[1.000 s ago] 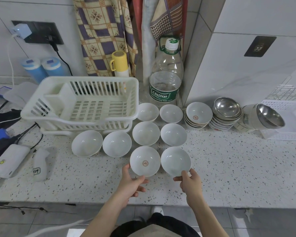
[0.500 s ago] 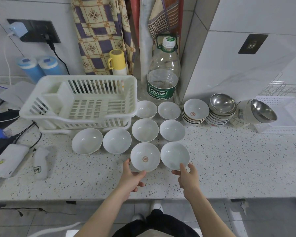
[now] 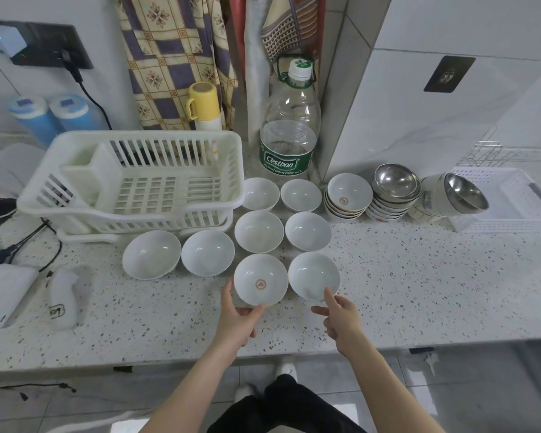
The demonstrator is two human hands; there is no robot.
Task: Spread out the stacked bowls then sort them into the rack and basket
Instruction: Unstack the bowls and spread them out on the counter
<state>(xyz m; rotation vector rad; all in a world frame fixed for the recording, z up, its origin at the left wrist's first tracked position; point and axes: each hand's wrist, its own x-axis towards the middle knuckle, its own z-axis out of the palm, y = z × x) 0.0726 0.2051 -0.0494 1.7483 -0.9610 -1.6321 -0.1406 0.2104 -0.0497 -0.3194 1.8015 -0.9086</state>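
A: What crowds the counter?
B: White basket at ten o'clock; water bottle at twelve; stacked bowls at one; steel bowls beside them.
A: The hands?
B: Left hand cups the marked bowl; right hand touches the plain bowl, fingers loose; wire rack cut off at two.
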